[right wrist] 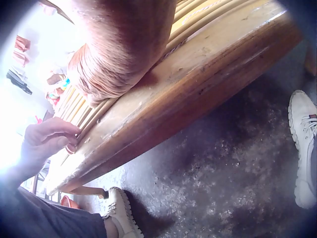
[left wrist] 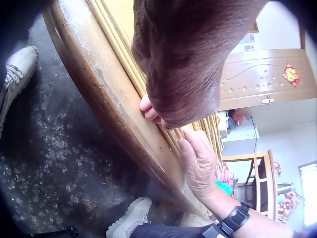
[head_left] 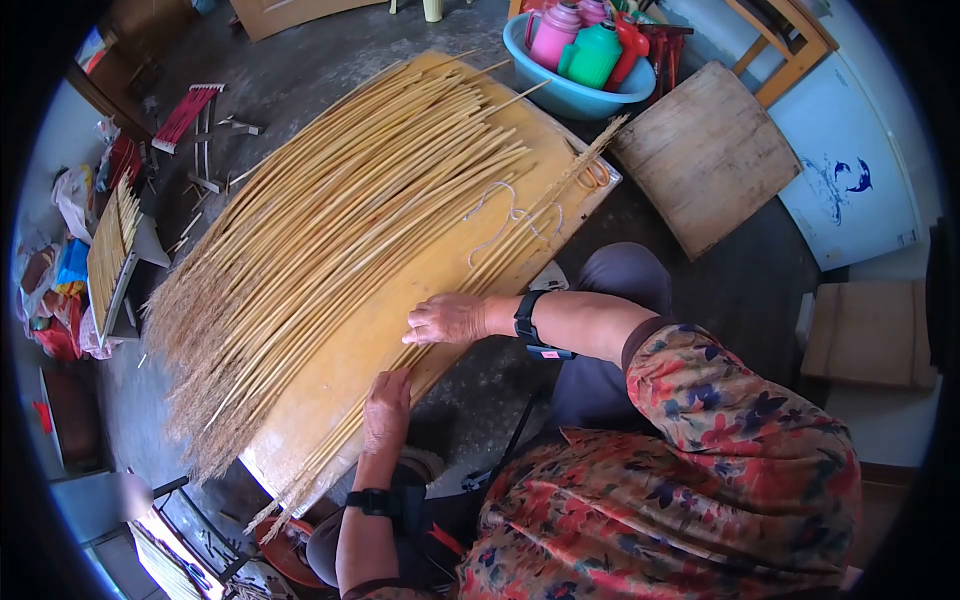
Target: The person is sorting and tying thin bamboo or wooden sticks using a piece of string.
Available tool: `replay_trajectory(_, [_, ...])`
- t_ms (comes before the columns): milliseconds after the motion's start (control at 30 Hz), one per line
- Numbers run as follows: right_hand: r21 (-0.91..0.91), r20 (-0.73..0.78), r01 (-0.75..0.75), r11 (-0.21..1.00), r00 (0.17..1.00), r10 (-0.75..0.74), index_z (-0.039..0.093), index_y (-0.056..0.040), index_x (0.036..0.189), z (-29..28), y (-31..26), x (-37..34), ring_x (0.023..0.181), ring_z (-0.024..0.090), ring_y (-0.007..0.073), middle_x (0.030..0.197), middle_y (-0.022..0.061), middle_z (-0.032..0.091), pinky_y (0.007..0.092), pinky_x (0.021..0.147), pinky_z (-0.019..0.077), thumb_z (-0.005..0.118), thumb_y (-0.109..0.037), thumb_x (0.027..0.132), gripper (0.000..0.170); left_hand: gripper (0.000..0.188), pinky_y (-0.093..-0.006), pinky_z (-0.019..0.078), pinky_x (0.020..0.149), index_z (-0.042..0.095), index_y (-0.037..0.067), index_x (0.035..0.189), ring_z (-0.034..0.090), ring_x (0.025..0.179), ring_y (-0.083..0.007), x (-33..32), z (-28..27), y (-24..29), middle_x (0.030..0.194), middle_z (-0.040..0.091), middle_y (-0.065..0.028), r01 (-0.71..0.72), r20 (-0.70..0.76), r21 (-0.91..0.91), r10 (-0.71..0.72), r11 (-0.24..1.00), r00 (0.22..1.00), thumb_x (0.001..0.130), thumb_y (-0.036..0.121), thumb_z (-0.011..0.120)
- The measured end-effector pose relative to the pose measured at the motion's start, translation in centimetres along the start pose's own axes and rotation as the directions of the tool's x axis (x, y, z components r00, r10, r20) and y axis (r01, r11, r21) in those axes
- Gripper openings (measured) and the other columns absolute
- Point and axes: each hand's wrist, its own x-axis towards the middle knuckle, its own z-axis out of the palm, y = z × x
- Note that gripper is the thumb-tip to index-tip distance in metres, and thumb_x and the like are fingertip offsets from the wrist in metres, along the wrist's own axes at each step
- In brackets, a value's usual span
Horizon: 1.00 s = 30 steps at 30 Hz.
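Both hands work at the near edge of a yellowish wooden desk. The left hand pinches a narrow row of straw-coloured plant stalks along that edge. The right hand touches the same row just to the right and slightly farther off, its fingers bent; whether it grips a stalk I cannot tell. Each wrist wears a black strap.

The row runs from near left to far right, with feathery tips at both ends. Beyond it, a broad layer of long, pale yellow stalks covers much of the desk, its brown, fluffy heads hanging over the left edge. A thin white cord lies looped to the right of the hands, near a pair of orange-handled scissors at the right end.

On the far right stands a round light-blue plastic basin, holding a pink flask and a green flask. A square wooden board is just beside it, nearer and farther right.
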Motion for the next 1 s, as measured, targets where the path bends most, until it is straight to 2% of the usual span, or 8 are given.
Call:
replay_trajectory(133, [0.013, 0.017, -0.003, 1.0, 1.0, 0.003, 0.059, -0.0123, 0.094, 0.0, 0.0, 0.0, 0.076, 0.053, 0.0198, 0.075, 0.005, 0.048, 0.0305, 0.065, 0.0464, 0.053, -0.019, 0.076, 0.021, 0.018, -0.0378, 0.0464, 0.069, 0.056, 0.003, 0.094, 0.056, 0.078, -0.0319, 0.0, -0.1, 0.3, 0.084, 0.055, -0.0145, 0.032, 0.017, -0.012, -0.032, 0.999, 0.999, 0.076, 0.003, 0.056])
replay_trajectory(400, [0.034, 0.05, -0.014, 0.999, 0.999, 0.012, 0.058, -0.0119, 0.098, 0.0, 0.1, -0.1, 0.078, 0.053, 0.0207, 0.078, 0.0057, 0.049, 0.0314, 0.066, 0.0459, 0.05, -0.022, 0.079, 0.023, 0.018, -0.0382, 0.0463, 0.068, 0.056, 0.003, 0.094, 0.055, 0.078, -0.0324, 0.0, -0.3, 0.3, 0.084, 0.055, -0.0147, -0.008, 0.009, -0.01, 0.008, 1.0, 1.0, 0.076, 0.003, 0.056])
replay_trajectory(633, [0.089, 0.058, -0.034, 0.995, 0.998, 0.029, 0.058, -0.0109, 0.1, -0.1, 0.1, -0.1, 0.078, 0.053, 0.0213, 0.079, 0.0057, 0.049, 0.0322, 0.065, 0.0458, 0.052, -0.022, 0.079, 0.024, 0.017, -0.0379, 0.0463, 0.067, 0.057, 0.003, 0.093, 0.055, 0.077, -0.0321, 0.0, -0.1, 0.0, 0.084, 0.055, -0.0146, 0.004, -0.002, -0.009, -0.004, 1.0, 1.0, 0.077, 0.005, 0.055])
replay_trajectory(800, [0.075, -0.001, -0.012, 0.997, 1.0, 0.013, 0.058, -0.0108, 0.099, -0.1, 0.1, 0.0, 0.077, 0.054, 0.0212, 0.079, 0.0059, 0.05, 0.0322, 0.062, 0.0464, 0.053, -0.021, 0.078, 0.023, 0.017, -0.038, 0.0463, 0.067, 0.057, 0.003, 0.093, 0.056, 0.078, -0.0315, -0.1, 0.1, -0.3, 0.085, 0.055, -0.0144, -0.01, 0.008, 0.003, 0.01, 1.0, 1.0, 0.076, 0.005, 0.055])
replay_trajectory(867, [-0.005, -0.027, 0.044, 0.999, 0.999, -0.044, 0.059, -0.0107, 0.097, -0.4, 0.0, -0.1, 0.076, 0.055, 0.0212, 0.078, 0.0061, 0.05, 0.0322, 0.061, 0.0469, 0.053, -0.018, 0.077, 0.022, 0.017, -0.038, 0.0464, 0.068, 0.057, 0.004, 0.094, 0.056, 0.079, -0.0316, -0.3, 0.4, -0.3, 0.085, 0.055, -0.0147, -0.002, -0.017, -0.036, 0.002, 0.999, 1.0, 0.077, 0.007, 0.054])
replay_trajectory(933, [0.041, 0.044, -0.007, 0.999, 0.999, 0.006, 0.059, -0.0109, 0.096, -0.4, 0.0, 0.3, 0.076, 0.055, 0.0212, 0.077, 0.0058, 0.05, 0.0319, 0.062, 0.0471, 0.053, -0.016, 0.076, 0.021, 0.016, -0.0383, 0.0462, 0.069, 0.056, 0.003, 0.093, 0.055, 0.08, -0.0319, -0.2, 0.5, -0.9, 0.083, 0.055, -0.0146, -0.028, -0.01, -0.044, 0.027, 0.999, 1.0, 0.08, 0.009, 0.05])
replay_trajectory(1000, [0.003, 0.016, -0.002, 1.0, 1.0, 0.001, 0.059, -0.011, 0.097, -1.1, 0.1, -0.2, 0.076, 0.055, 0.0206, 0.077, 0.005, 0.05, 0.0315, 0.062, 0.0471, 0.053, -0.017, 0.077, 0.021, 0.019, -0.0378, 0.0461, 0.069, 0.056, 0.004, 0.096, 0.055, 0.079, -0.033, 0.4, 0.7, -0.5, 0.084, 0.055, -0.0143, 0.009, 0.032, -0.061, -0.007, 0.998, 0.999, 0.079, 0.01, 0.054])
